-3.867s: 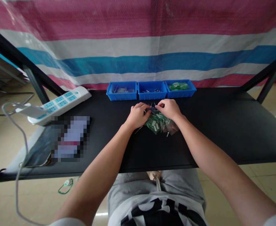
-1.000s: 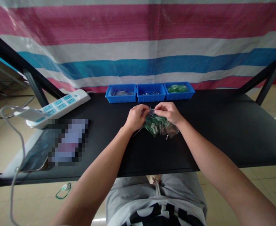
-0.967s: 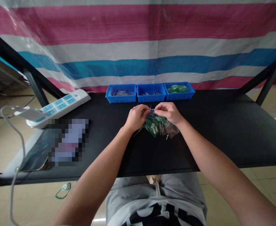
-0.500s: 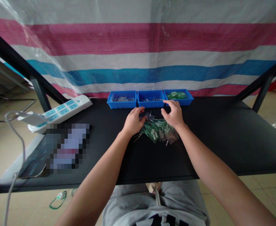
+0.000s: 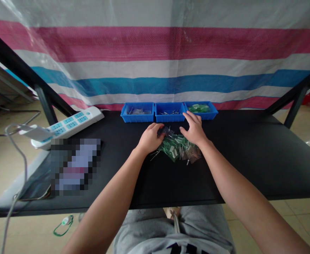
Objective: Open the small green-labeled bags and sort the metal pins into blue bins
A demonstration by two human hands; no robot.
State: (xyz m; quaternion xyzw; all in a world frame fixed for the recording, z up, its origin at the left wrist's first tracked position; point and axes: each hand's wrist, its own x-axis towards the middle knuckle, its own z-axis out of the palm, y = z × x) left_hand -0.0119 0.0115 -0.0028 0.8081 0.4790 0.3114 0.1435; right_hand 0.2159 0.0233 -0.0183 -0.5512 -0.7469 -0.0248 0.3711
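A pile of small green plastic bags and pale little parts [image 5: 174, 150] lies on the black table between my hands. My left hand [image 5: 150, 139] rests at the pile's left side, its thumb and forefinger apart and curved about the edge of a small clear bag [image 5: 168, 131]. Whether they touch the bag, I cannot tell. Above the pile's right side, my right hand [image 5: 194, 129] has its fingers spread, the tips near the front of the blue bins. Nothing shows in it. Thin metal pins [image 5: 155, 154] stick out at the pile's left, and a brownish clear bag [image 5: 193, 154] lies at its right.
Behind the pile stand three blue bins: left with clear bags [image 5: 139, 111], middle with metal pins [image 5: 171, 112], right with green bags [image 5: 199, 108]. A white power strip [image 5: 70, 125] and a blurred-out flat object [image 5: 78, 165] lie on the table's left. Striped sheeting [image 5: 171, 67] hangs behind.
My left hand has shifted slightly right, closer around the small clear bag. The fingers of my right hand have moved a little left and downward. The bins look unchanged.
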